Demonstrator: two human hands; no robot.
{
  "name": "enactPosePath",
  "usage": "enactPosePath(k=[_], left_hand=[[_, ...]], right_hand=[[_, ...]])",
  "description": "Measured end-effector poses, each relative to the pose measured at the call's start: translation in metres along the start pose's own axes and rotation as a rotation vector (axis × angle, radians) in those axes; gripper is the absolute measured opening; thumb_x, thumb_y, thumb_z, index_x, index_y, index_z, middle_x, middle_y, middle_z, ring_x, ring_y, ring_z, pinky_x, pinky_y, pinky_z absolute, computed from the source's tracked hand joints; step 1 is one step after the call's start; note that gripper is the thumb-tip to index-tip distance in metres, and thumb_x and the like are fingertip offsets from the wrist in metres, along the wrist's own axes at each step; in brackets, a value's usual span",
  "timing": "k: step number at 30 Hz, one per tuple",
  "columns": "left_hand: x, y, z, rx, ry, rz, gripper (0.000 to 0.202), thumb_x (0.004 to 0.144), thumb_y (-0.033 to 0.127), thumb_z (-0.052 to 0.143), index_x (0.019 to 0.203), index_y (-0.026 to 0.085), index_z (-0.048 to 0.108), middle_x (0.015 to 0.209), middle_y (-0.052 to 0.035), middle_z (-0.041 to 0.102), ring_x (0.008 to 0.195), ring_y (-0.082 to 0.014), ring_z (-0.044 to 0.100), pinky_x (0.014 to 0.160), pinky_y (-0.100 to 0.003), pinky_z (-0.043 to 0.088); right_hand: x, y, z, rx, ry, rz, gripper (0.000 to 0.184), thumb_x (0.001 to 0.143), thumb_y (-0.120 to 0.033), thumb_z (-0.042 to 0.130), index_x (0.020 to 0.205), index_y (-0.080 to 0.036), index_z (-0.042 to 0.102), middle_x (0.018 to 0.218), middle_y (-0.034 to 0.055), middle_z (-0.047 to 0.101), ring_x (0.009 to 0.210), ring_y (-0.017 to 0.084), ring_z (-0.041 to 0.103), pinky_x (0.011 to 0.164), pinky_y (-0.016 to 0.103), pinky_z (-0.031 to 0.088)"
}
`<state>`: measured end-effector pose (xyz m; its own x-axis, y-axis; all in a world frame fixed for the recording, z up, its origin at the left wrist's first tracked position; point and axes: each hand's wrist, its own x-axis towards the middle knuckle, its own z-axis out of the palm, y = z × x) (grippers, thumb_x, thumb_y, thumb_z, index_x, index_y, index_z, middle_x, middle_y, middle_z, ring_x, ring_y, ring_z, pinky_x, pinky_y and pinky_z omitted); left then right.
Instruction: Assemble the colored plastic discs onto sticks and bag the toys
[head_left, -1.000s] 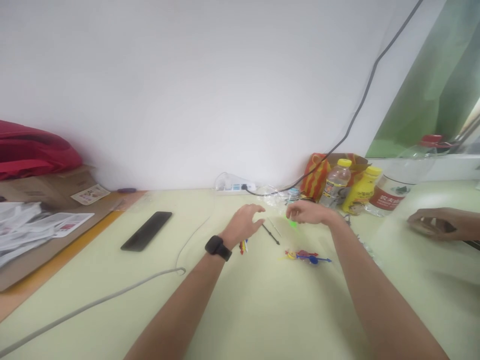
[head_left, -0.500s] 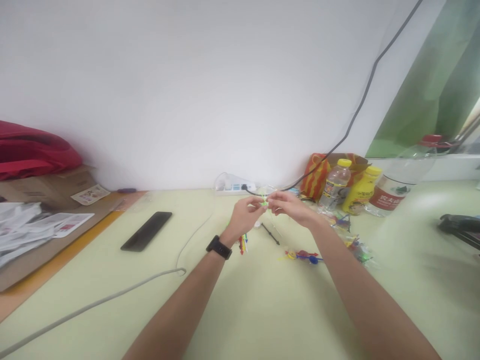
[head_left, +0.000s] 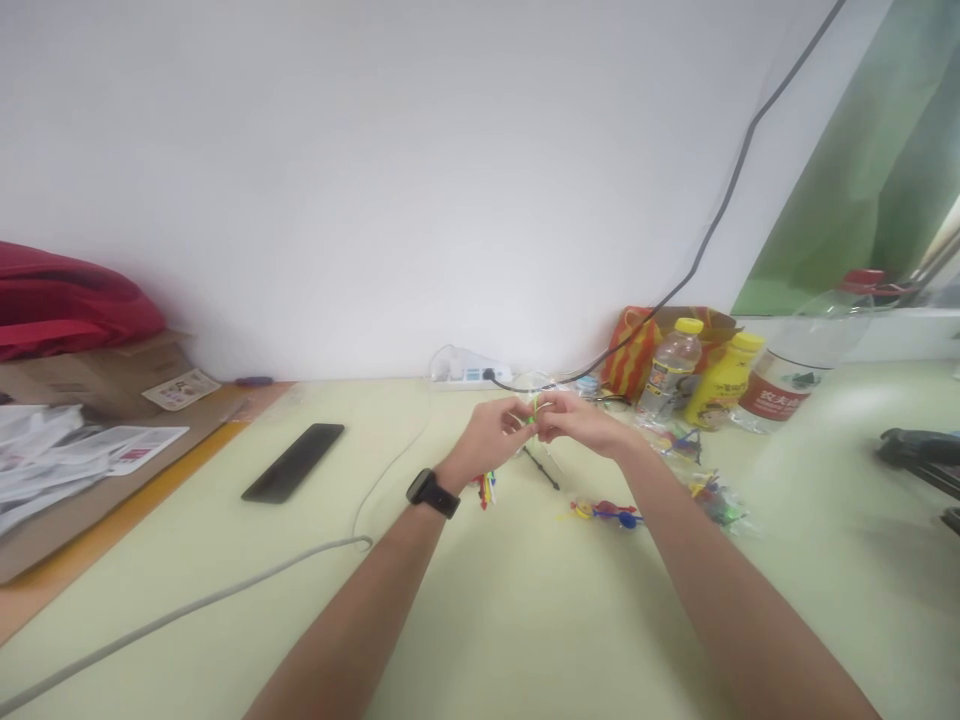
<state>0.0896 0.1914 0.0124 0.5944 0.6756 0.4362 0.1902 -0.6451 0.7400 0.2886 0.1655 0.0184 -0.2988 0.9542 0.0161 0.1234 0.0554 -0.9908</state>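
A small bright green plastic piece (head_left: pixel 535 405) shows between my two hands, mostly covered by fingers. My left hand (head_left: pixel 491 435), with a black watch at the wrist, pinches it from the left. From the right, my right hand (head_left: pixel 574 420) has its fingers closed on the same piece. Under the hands a thin black stick (head_left: pixel 541 468) lies on the table. Small red, yellow and white plastic pieces (head_left: pixel 485 490) lie beneath my left wrist. Near my right forearm are a blue piece (head_left: pixel 627 518) and red and yellow ones.
A black phone (head_left: pixel 294 463) lies at left, near a grey cable (head_left: pixel 247 578). A power strip (head_left: pixel 469 370) stands against the wall. Bottles, including a yellow one (head_left: pixel 724 380), stand at back right, with bagged colourful pieces (head_left: pixel 716 498) before them. A cardboard box (head_left: pixel 97 375) sits far left.
My hands have drawn closer together around the green piece, which is turned more upright. My left wrist has shifted slightly left.
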Motion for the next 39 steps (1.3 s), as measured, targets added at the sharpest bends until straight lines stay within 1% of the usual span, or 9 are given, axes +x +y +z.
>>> enactPosePath(k=[8,12,15,20,23,26,29,34,39], left_hand=[[-0.002,0.004,-0.003,-0.008,-0.034,-0.035,0.022,0.087,0.039,0.066,0.090,0.017,0.068,0.084,-0.0052,0.072,0.069,-0.0167,0.067,0.062,-0.026,0.054],[-0.004,0.003,-0.003,0.044,-0.056,-0.034,0.020,0.082,0.036,0.069,0.080,0.017,0.065,0.073,-0.0022,0.068,0.065,-0.0153,0.063,0.059,-0.025,0.050],[-0.007,0.002,-0.005,0.126,-0.145,-0.052,0.017,0.073,0.032,0.074,0.075,0.018,0.065,0.071,-0.0015,0.067,0.064,-0.0159,0.062,0.055,-0.024,0.046],[-0.010,0.000,-0.006,0.203,-0.341,-0.073,0.022,0.064,0.024,0.076,0.086,0.023,0.075,0.082,-0.0014,0.073,0.067,-0.0172,0.064,0.058,-0.026,0.047],[-0.013,-0.004,-0.008,0.282,-0.399,-0.100,0.008,0.062,0.022,0.076,0.070,0.021,0.075,0.074,-0.0021,0.071,0.061,-0.0187,0.064,0.055,-0.028,0.047],[-0.013,-0.006,-0.013,0.334,-0.386,-0.080,0.009,0.060,0.021,0.077,0.067,0.021,0.072,0.078,-0.0043,0.070,0.077,-0.0253,0.066,0.063,-0.032,0.050],[-0.013,-0.007,-0.017,0.448,-0.328,-0.029,0.022,0.062,0.028,0.078,0.083,0.024,0.071,0.093,-0.0055,0.069,0.098,-0.0294,0.061,0.077,-0.035,0.050],[-0.014,-0.011,-0.020,0.638,-0.288,-0.113,0.039,0.066,0.049,0.079,0.094,0.024,0.071,0.092,-0.0085,0.069,0.098,-0.0337,0.057,0.083,-0.041,0.046],[-0.014,-0.011,-0.018,0.617,-0.279,-0.130,0.025,0.073,0.040,0.075,0.092,0.024,0.075,0.089,-0.0088,0.070,0.097,-0.0328,0.058,0.083,-0.039,0.044]], right_hand=[[-0.005,-0.005,0.007,-0.126,-0.006,0.012,0.014,0.076,-0.024,0.058,0.090,-0.022,0.059,0.075,-0.0023,0.059,0.067,0.012,0.052,0.067,0.025,0.044],[-0.001,0.006,0.004,-0.380,0.059,0.095,0.023,0.083,-0.026,0.047,0.103,-0.023,0.059,0.076,-0.0025,0.057,0.062,0.012,0.048,0.057,0.023,0.038],[0.004,0.019,-0.003,-0.625,0.110,0.159,0.029,0.084,-0.024,0.048,0.110,-0.021,0.060,0.085,0.0007,0.062,0.069,0.014,0.053,0.060,0.024,0.039],[0.007,0.036,-0.014,-0.791,0.111,0.230,0.024,0.073,-0.017,0.064,0.098,-0.018,0.065,0.083,0.0038,0.066,0.077,0.019,0.059,0.065,0.025,0.040],[0.007,0.037,-0.015,-0.846,0.077,0.261,0.022,0.074,-0.021,0.070,0.095,-0.019,0.065,0.081,0.0040,0.068,0.075,0.019,0.061,0.063,0.026,0.041],[0.007,0.034,-0.011,-0.882,0.062,0.258,0.029,0.074,-0.033,0.076,0.097,-0.020,0.064,0.090,0.0058,0.070,0.081,0.021,0.063,0.066,0.026,0.043],[0.007,0.031,-0.005,-0.902,0.056,0.248,0.046,0.068,-0.042,0.081,0.103,-0.020,0.063,0.101,0.0079,0.069,0.086,0.022,0.063,0.066,0.027,0.043],[0.007,0.031,0.002,-0.899,0.040,0.242,0.042,0.071,-0.025,0.076,0.109,-0.019,0.061,0.096,0.0062,0.070,0.078,0.019,0.063,0.059,0.024,0.041],[0.008,0.028,-0.002,-0.896,0.031,0.229,0.031,0.075,-0.020,0.070,0.105,-0.019,0.063,0.092,0.0051,0.071,0.077,0.018,0.063,0.061,0.024,0.042]])
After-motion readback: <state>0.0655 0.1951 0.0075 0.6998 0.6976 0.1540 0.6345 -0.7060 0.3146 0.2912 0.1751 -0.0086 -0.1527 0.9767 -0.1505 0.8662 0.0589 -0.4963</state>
